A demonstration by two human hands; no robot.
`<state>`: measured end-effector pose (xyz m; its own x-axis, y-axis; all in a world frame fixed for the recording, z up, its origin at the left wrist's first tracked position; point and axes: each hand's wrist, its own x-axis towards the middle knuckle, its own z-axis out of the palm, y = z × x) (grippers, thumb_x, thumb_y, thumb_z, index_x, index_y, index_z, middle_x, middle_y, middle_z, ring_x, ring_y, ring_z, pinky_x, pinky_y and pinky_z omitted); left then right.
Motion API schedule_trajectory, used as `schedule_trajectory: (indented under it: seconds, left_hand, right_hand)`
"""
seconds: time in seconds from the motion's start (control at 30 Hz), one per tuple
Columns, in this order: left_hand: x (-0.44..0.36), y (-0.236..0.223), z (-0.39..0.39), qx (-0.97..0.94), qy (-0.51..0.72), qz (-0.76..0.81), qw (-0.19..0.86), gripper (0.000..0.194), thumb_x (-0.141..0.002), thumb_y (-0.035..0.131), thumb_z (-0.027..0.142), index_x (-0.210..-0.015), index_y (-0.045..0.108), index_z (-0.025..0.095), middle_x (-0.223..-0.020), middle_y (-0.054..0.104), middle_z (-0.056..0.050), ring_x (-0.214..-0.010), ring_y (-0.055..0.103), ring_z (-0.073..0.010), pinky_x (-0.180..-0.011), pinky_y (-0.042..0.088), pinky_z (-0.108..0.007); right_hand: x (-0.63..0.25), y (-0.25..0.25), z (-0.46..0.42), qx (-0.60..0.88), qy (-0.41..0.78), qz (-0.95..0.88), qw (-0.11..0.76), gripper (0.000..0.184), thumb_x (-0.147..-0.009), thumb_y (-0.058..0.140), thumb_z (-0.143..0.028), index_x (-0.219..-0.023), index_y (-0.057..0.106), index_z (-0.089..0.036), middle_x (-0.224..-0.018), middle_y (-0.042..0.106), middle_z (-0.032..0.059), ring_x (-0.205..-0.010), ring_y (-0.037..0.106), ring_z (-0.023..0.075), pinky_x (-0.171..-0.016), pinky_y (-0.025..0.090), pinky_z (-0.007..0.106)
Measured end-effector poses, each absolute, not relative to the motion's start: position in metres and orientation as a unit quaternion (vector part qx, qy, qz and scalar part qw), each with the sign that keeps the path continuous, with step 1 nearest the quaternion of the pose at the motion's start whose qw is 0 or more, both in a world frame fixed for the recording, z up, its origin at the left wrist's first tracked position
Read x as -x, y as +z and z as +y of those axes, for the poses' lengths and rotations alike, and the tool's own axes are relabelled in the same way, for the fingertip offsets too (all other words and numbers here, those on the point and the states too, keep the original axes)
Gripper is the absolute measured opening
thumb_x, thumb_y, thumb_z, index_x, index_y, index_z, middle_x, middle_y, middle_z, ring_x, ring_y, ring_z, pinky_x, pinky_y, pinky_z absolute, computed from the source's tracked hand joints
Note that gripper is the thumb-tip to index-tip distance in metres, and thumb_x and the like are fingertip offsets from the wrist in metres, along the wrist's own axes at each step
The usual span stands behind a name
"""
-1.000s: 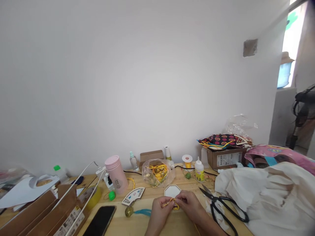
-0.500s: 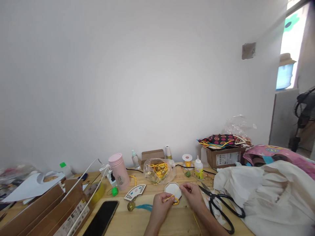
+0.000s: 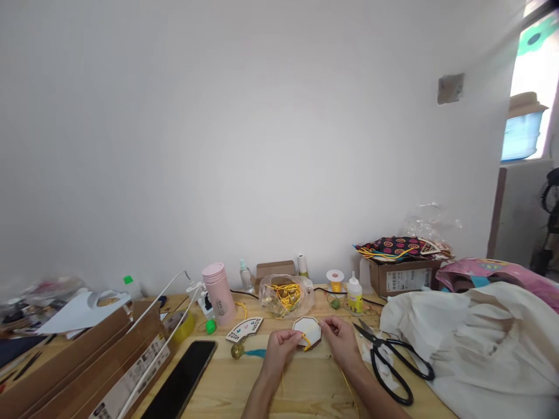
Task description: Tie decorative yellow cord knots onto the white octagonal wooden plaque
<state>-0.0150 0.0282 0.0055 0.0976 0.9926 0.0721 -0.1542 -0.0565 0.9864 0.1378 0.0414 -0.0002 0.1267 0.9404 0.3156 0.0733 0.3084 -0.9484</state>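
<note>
A white octagonal plaque [image 3: 308, 327] with a dark rim is tilted up between my two hands. My left hand [image 3: 279, 347] pinches at its left edge, beside a bright yellow cord [image 3: 307, 343] looped at the lower rim. At the upper right edge, the thumb and fingers of my right hand [image 3: 339, 337] are closed on the plaque; whether cord is also in that pinch is hidden. Yellow strands trail down below both hands. Left of them lie a fan-shaped plaque [image 3: 244, 330] and a gold ball [image 3: 237, 350] with a blue tassel [image 3: 255, 352].
Black scissors [image 3: 391, 361] lie right of my right hand, by white cloth [image 3: 432, 343]. Behind stand a glue bottle [image 3: 354, 295], a thread spool [image 3: 335, 279] and a plastic bag of yellow cord [image 3: 286, 297]. A phone [image 3: 181, 378], pink flask [image 3: 219, 294] and cardboard box [image 3: 100, 372] occupy the left.
My left hand has shifted from the yellow cord loop to the plaque's left edge, and the loop now shows more fully. The plaque is tilted more. The view has turned slightly left.
</note>
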Motion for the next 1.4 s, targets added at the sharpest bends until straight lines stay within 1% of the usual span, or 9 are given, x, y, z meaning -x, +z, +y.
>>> schedule_trajectory:
  seconds: [0.1, 0.2, 0.3, 0.57, 0.8, 0.97, 1.1, 1.27, 1.4]
  left_hand:
    - [0.015, 0.005, 0.029, -0.53, 0.505, 0.414, 0.541, 0.031, -0.055, 0.064, 0.037, -0.069, 0.067, 0.009, -0.061, 0.067, -0.007, -0.06, 0.058, -0.0172, -0.064, 0.041, -0.027]
    - [0.016, 0.002, 0.034, -0.557, 0.485, 0.441, 0.51, 0.032, -0.054, 0.064, 0.039, -0.068, 0.068, 0.01, -0.058, 0.067, -0.005, -0.059, 0.057, -0.0172, -0.062, 0.041, -0.027]
    - [0.016, -0.001, 0.037, -0.56, 0.485, 0.441, 0.507, 0.034, -0.054, 0.063, 0.041, -0.069, 0.068, 0.01, -0.059, 0.067, -0.005, -0.06, 0.057, -0.0175, -0.063, 0.041, -0.028]
    - [0.015, 0.0, 0.036, -0.575, 0.492, 0.411, 0.509, 0.03, -0.062, 0.059, 0.035, -0.076, 0.066, 0.01, -0.065, 0.067, -0.005, -0.065, 0.058, -0.017, -0.066, 0.041, -0.026]
    - [0.018, 0.0, 0.039, -0.574, 0.518, 0.467, 0.428, 0.025, -0.06, 0.059, 0.033, -0.067, 0.066, 0.01, -0.057, 0.066, -0.003, -0.057, 0.056, -0.0168, -0.058, 0.041, -0.025]
    - [0.02, 0.002, 0.037, -0.582, 0.531, 0.473, 0.395, 0.022, -0.059, 0.059, 0.032, -0.06, 0.064, 0.011, -0.057, 0.065, -0.003, -0.057, 0.056, -0.0169, -0.058, 0.042, -0.025]
    - [0.018, 0.004, 0.036, -0.597, 0.528, 0.481, 0.367, 0.021, -0.058, 0.06, 0.032, -0.062, 0.064, 0.012, -0.059, 0.066, -0.003, -0.057, 0.056, -0.0171, -0.057, 0.043, -0.025]
    - [0.013, 0.006, 0.036, -0.599, 0.493, 0.497, 0.389, 0.024, -0.055, 0.062, 0.034, -0.063, 0.066, 0.011, -0.061, 0.067, -0.005, -0.059, 0.058, -0.0189, -0.058, 0.044, -0.026]
    - [0.01, 0.006, 0.035, -0.619, 0.459, 0.488, 0.411, 0.027, -0.06, 0.058, 0.036, -0.067, 0.066, 0.011, -0.062, 0.068, -0.005, -0.059, 0.058, -0.0182, -0.058, 0.043, -0.026]
  right_hand:
    - [-0.137, -0.001, 0.043, 0.459, 0.365, -0.541, 0.603, 0.032, -0.061, 0.052, -0.045, -0.059, 0.059, -0.013, -0.058, 0.06, 0.005, -0.055, 0.052, 0.0168, -0.052, 0.041, 0.027]
    - [-0.137, 0.0, 0.043, 0.455, 0.362, -0.533, 0.614, 0.033, -0.06, 0.052, -0.046, -0.058, 0.058, -0.014, -0.056, 0.058, 0.0042, -0.054, 0.051, 0.016, -0.051, 0.041, 0.026]
    - [-0.136, 0.004, 0.042, 0.448, 0.361, -0.532, 0.621, 0.033, -0.061, 0.052, -0.046, -0.059, 0.057, -0.014, -0.057, 0.058, 0.0043, -0.055, 0.051, 0.0159, -0.052, 0.041, 0.026]
    - [-0.135, 0.015, 0.034, 0.41, 0.36, -0.543, 0.638, 0.028, -0.065, 0.051, -0.04, -0.063, 0.056, -0.013, -0.059, 0.056, 0.0039, -0.055, 0.049, 0.0146, -0.052, 0.04, 0.025]
    - [-0.131, 0.019, 0.024, 0.401, 0.277, -0.594, 0.639, 0.024, -0.068, 0.05, -0.035, -0.058, 0.056, -0.014, -0.057, 0.053, 0.0012, -0.055, 0.047, 0.0122, -0.051, 0.037, 0.022]
    - [-0.129, 0.019, 0.027, 0.395, 0.349, -0.551, 0.647, 0.027, -0.065, 0.051, -0.039, -0.061, 0.057, -0.013, -0.059, 0.056, 0.0028, -0.056, 0.05, 0.0139, -0.052, 0.04, 0.023]
    - [-0.13, 0.01, 0.037, 0.411, 0.38, -0.524, 0.642, 0.027, -0.062, 0.053, -0.039, -0.059, 0.057, -0.012, -0.058, 0.057, 0.0032, -0.055, 0.05, 0.0145, -0.052, 0.04, 0.024]
    - [-0.133, 0.003, 0.043, 0.415, 0.404, -0.499, 0.645, 0.025, -0.061, 0.054, -0.037, -0.062, 0.056, -0.012, -0.058, 0.056, 0.0028, -0.056, 0.051, 0.0148, -0.052, 0.04, 0.024]
    - [-0.133, 0.006, 0.043, 0.42, 0.41, -0.486, 0.648, 0.027, -0.062, 0.054, -0.038, -0.064, 0.057, -0.012, -0.061, 0.058, 0.0035, -0.059, 0.051, 0.0152, -0.052, 0.04, 0.024]
